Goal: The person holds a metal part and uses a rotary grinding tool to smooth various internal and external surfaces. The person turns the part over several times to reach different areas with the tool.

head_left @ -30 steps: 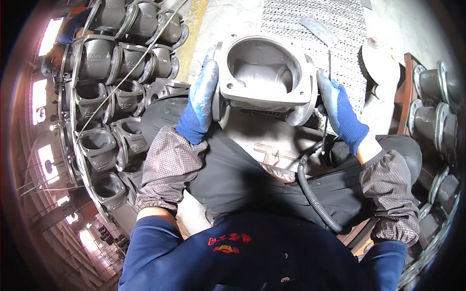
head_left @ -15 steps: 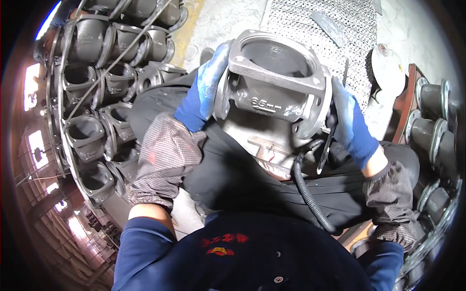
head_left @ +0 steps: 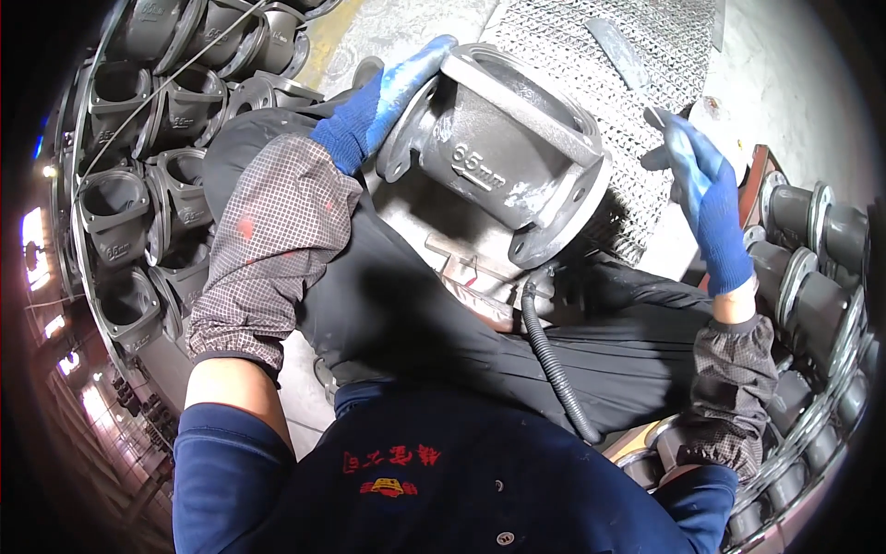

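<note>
Casting (head_left: 503, 152) tipped on my lap, left hand (head_left: 383, 97) fingers gripping its flange, right hand (head_left: 706, 198) off it, fingers loosely spread.

Left hand (head_left: 388, 102): palm side hidden against the round flange of the cast valve body (head_left: 503, 152). Casting's underside and far flange not visible. Corrugated hose (head_left: 554, 369): upper end lost under the casting, lower end behind the dark apron (head_left: 443, 323). Stacked castings (head_left: 138, 203) at left cut by the rim, blurred. Pipe fittings (head_left: 812, 268) at right partly cut off.
</note>
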A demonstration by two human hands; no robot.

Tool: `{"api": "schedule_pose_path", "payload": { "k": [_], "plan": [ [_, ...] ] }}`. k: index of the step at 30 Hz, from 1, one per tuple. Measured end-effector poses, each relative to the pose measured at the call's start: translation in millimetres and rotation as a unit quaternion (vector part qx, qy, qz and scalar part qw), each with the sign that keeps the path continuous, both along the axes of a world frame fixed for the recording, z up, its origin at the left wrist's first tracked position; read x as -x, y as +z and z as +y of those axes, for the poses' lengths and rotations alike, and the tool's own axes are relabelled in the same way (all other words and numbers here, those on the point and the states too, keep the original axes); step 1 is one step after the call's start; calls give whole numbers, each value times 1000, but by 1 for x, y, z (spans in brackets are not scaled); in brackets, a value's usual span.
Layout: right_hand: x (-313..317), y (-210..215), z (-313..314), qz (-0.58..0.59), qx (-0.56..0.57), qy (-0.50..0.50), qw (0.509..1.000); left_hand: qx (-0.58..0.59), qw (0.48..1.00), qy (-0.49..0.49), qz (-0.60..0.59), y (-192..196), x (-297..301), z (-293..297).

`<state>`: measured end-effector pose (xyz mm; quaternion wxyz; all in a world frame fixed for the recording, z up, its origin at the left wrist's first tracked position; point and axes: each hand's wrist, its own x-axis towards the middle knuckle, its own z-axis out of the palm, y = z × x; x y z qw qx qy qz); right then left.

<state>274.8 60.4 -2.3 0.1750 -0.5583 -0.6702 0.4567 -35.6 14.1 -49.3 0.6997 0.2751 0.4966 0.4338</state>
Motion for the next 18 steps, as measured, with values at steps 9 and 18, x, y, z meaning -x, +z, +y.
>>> {"api": "schedule_pose_path", "payload": {
  "k": [9, 18],
  "plan": [
    [26, -22, 40, -171, -390, 325, 845, 72, 981, 93, 152, 17, -5, -4],
    [47, -29, 48, -335, -405, 367, 768, -297, 850, -184, 394, -21, 36, -7]
  ]
}}
